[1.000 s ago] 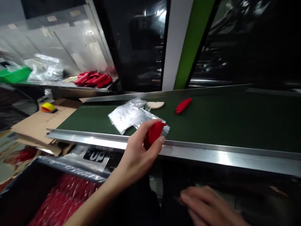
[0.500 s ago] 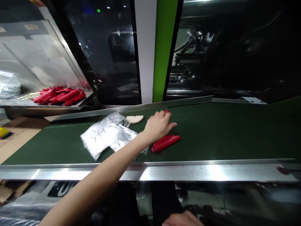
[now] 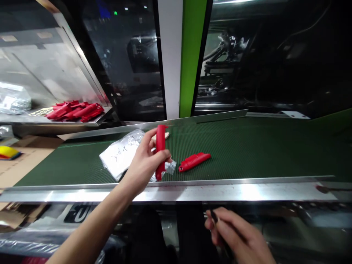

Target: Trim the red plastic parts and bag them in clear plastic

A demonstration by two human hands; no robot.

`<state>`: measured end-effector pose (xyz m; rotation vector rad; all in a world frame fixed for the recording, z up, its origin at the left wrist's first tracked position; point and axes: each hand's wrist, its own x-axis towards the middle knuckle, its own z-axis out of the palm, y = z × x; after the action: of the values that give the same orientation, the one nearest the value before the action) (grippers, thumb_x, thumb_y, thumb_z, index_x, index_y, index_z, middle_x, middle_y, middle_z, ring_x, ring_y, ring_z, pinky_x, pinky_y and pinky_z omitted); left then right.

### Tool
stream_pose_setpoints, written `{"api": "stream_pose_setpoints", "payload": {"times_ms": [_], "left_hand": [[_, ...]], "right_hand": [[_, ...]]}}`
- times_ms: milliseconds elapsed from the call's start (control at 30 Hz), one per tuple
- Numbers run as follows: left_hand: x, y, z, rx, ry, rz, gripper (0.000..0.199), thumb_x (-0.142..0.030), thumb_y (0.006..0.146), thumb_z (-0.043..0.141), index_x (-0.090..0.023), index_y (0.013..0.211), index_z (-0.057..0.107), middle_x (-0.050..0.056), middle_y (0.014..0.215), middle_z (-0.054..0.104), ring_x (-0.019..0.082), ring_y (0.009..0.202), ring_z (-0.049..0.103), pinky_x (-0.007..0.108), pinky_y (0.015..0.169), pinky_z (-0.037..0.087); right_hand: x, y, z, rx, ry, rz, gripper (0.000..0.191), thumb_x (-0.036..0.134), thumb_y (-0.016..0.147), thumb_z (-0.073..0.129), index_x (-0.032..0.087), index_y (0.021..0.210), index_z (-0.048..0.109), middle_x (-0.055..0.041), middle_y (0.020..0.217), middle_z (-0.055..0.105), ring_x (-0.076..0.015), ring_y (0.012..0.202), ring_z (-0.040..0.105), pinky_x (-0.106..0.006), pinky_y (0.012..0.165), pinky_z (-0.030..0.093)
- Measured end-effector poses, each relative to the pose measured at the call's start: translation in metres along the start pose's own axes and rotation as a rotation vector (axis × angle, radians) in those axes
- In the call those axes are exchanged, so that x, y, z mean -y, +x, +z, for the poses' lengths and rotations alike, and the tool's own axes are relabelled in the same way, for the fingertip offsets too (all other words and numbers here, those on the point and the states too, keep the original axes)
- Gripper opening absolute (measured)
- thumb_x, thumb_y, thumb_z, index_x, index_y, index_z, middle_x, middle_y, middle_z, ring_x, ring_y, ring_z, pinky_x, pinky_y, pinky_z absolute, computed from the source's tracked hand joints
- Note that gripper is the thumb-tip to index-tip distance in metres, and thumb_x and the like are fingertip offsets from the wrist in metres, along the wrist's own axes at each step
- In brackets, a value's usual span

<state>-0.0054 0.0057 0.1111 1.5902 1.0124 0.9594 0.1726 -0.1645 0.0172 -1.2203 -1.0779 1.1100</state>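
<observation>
My left hand [image 3: 144,156] grips a red plastic part [image 3: 161,152], long and tube-like, held nearly upright above the belt between thumb and fingers. A similar red part [image 3: 194,161] lies on the green ribbed conveyor belt [image 3: 247,150], to the right of that hand. In front of the belt's near rail, low in view, my right hand [image 3: 233,231] is closed around a dark slim tool [image 3: 213,216]; its kind is not clear. Behind my left hand are a clear plastic bag with handwritten white paper [image 3: 118,156] and a pale flat piece [image 3: 167,135], both partly covered.
A metal shelf [image 3: 96,124] at the left bears a pile of red parts [image 3: 75,110] and a clear bag of small items [image 3: 13,99]. Metal rails [image 3: 233,190] edge the belt. A yellow object [image 3: 8,152] sits on cardboard [image 3: 30,163]. Dark machine windows stand behind.
My left hand has picked up a red part from the belt and drawn it left and up. My right hand has come further into view, showing the dark tool.
</observation>
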Motion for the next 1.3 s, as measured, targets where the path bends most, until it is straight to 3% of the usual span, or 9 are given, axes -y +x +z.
{"api": "stream_pose_setpoints", "payload": {"times_ms": [100,233,300,367,433,500,700,933,1300], "left_hand": [[-0.006,-0.070,-0.009,-0.049,-0.353,-0.208,0.046,-0.025,0.084,0.065,-0.033,0.124,0.044,0.002,0.102,0.056,0.012,0.065,0.059,0.023,0.055,0.048],[0.009,-0.141,-0.002,-0.140,-0.602,-0.414,0.035,-0.030,0.081,0.068,-0.029,0.111,0.049,0.001,0.097,0.057,0.009,0.055,0.051,0.017,0.041,0.040],[0.020,-0.164,0.004,-0.157,-0.702,-0.472,0.031,-0.030,0.081,0.069,-0.028,0.107,0.053,0.001,0.094,0.058,0.009,0.053,0.050,0.016,0.039,0.039],[0.029,-0.181,0.010,-0.137,-0.818,-0.492,0.028,-0.032,0.083,0.067,-0.027,0.108,0.055,0.001,0.092,0.060,0.009,0.053,0.051,0.017,0.041,0.041],[0.034,-0.192,0.015,-0.113,-0.956,-0.494,0.024,-0.036,0.087,0.061,-0.024,0.108,0.059,0.003,0.092,0.061,0.010,0.055,0.052,0.019,0.043,0.043],[0.036,-0.201,0.017,-0.107,-1.057,-0.495,0.023,-0.038,0.091,0.054,-0.022,0.107,0.060,0.005,0.092,0.062,0.011,0.057,0.054,0.019,0.044,0.045],[0.030,-0.224,0.015,-0.117,-1.065,-0.547,0.021,-0.035,0.091,0.054,-0.022,0.106,0.061,0.004,0.090,0.063,0.010,0.053,0.054,0.018,0.044,0.043],[0.024,-0.236,0.012,-0.097,-1.054,-0.596,0.036,-0.045,0.086,0.063,-0.020,0.110,0.055,0.001,0.062,0.061,0.011,0.048,0.051,0.017,0.045,0.039],[0.020,-0.241,0.013,-0.157,-1.035,-0.583,0.035,-0.043,0.082,0.068,-0.019,0.106,0.059,0.003,0.087,0.063,0.010,0.048,0.054,0.020,0.045,0.041]], "right_hand": [[-0.022,0.002,0.001,-0.033,0.201,0.192,0.033,0.044,0.092,0.057,0.017,0.103,0.072,-0.0100,0.083,0.071,-0.0138,0.061,0.064,-0.022,0.049,0.052],[-0.034,-0.014,0.014,-0.082,0.190,0.192,0.031,0.041,0.091,0.059,0.016,0.108,0.069,-0.0095,0.087,0.071,-0.0145,0.064,0.065,-0.023,0.050,0.053],[-0.023,-0.023,0.020,-0.059,0.062,0.121,0.027,0.033,0.092,0.060,0.022,0.115,0.067,-0.0058,0.089,0.071,-0.0122,0.065,0.066,-0.020,0.054,0.056],[-0.002,-0.027,0.027,0.042,-0.224,-0.086,0.029,0.023,0.090,0.061,0.027,0.119,0.065,-0.0031,0.096,0.073,-0.0116,0.071,0.070,-0.017,0.062,0.058],[0.020,-0.027,0.033,0.155,-0.523,-0.371,0.034,0.016,0.089,0.060,0.028,0.120,0.065,-0.0023,0.106,0.071,-0.0121,0.086,0.071,-0.016,0.074,0.059],[0.038,-0.025,0.040,0.226,-0.679,-0.591,0.036,0.009,0.088,0.057,0.025,0.120,0.064,-0.0034,0.112,0.068,-0.0121,0.099,0.068,-0.017,0.084,0.056],[0.059,-0.024,0.055,0.337,-0.931,-0.858,0.039,0.003,0.088,0.049,0.019,0.120,0.064,-0.0052,0.108,0.069,-0.0156,0.100,0.062,-0.026,0.080,0.053],[0.058,-0.032,0.053,0.465,-1.065,-0.904,0.046,0.006,0.090,0.049,0.019,0.134,0.056,-0.0045,0.126,0.062,-0.0209,0.111,0.053,-0.034,0.091,0.043],[0.064,-0.034,0.056,0.455,-1.015,-0.866,0.045,0.003,0.090,0.050,0.018,0.132,0.057,-0.0051,0.127,0.060,-0.0196,0.113,0.052,-0.033,0.094,0.040]]}}
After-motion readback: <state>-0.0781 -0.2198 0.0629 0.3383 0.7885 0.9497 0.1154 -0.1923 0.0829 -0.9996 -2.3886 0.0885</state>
